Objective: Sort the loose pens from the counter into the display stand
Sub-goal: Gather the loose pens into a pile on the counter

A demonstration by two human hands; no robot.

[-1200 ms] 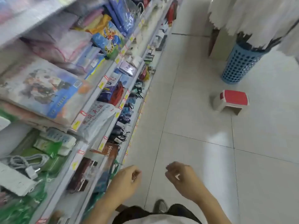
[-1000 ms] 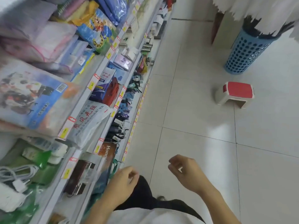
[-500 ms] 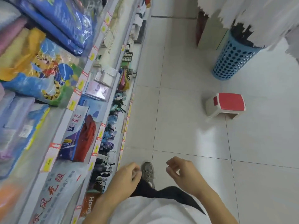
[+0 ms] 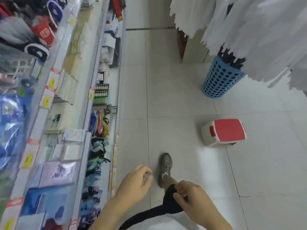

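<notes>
Shop aisle, tiled floor, stocked shelves alongside: person mid-stride, left hand and right hand loosely curled, holding nothing, likely just walking to fetch; pens, counter and display stand nowhere visible.

A pale tiled floor carries a red-topped stool and blue basket.

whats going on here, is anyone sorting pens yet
Not yet. A person is walking down a shop aisle past stocked shelves, one shoe stepping forward. The left hand and right hand hang loosely curled and hold nothing. No pens, counter or display stand are in view.
</notes>
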